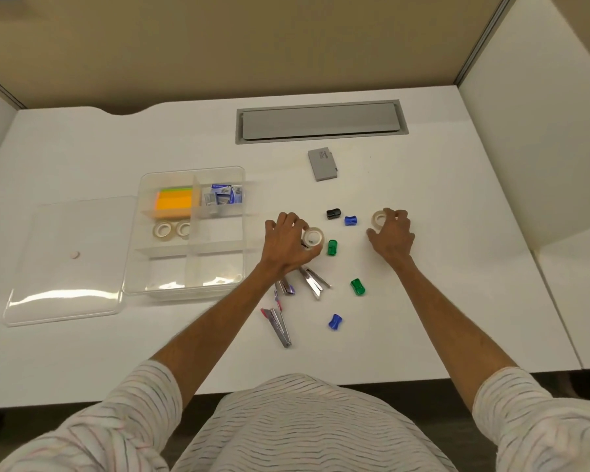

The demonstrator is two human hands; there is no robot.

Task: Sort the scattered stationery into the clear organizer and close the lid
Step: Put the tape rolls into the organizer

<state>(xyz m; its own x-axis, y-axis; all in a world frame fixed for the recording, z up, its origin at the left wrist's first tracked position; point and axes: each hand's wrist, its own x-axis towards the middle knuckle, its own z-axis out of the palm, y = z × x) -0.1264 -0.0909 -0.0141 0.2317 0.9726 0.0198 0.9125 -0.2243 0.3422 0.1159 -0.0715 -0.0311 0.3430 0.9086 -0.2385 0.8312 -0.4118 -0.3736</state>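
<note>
The left hand (288, 240) is curled round a tape roll (313, 237), clamped on it between thumb and fingers, just right of the organizer (243, 185). The right hand (392, 233) is further right, its fingertips pinching a second roll (378, 218) that sits on the table (457, 199).

The organizer stands open at centre left. Its lid (65, 260) lies flat against its left side, with a small round disc (74, 255) on it. The far left compartment holds orange and green sticky notes (172, 206). The far right one holds blue-and-white staple boxes (222, 197); their print is too small to read. The middle left compartment holds two stored rolls (162, 229), side by side.

Between the hands lie a black sharpener (333, 213) and a blue sharpener (350, 220), almost touching. A green sharpener (332, 247) lies just right of the held tape roll. Nearer are a second green one (357, 287) and a second blue one (335, 321). Three metal staplers lie under and near the left wrist: one (312, 282) to the right, one (285, 287) partly hidden by the arm, one (280, 327) nearest.

A grey box (323, 164) lies farther off, its lettering unreadable. Beyond it, a grey hatch (321, 121) is set into the table.
</note>
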